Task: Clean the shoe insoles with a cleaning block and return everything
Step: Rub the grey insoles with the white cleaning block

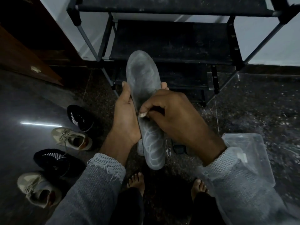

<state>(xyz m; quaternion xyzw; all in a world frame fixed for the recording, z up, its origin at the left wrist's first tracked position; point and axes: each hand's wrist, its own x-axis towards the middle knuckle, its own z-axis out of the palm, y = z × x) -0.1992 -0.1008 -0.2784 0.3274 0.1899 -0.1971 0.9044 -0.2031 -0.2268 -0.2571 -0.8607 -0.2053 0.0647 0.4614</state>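
Left hand (125,117) cradles grey insole (146,101), right hand (168,116) curled, apparently pinching a hidden cleaning block against it; scrubbing underway, four shoes (73,138) still unrefitted.

Gripping a grey insole (142,88) along its left edge with the left hand (125,117), thumb up beside it. Pressing curled fingers of the right hand (168,114) onto the insole's middle; cleaning block hidden, if there. Lying left of the insole on the dark floor (259,103): four shoes (71,138), black and beige alternating. Standing behind the insole: a black shoe rack (175,41). Sitting right of the insole: a clear plastic box (250,148).
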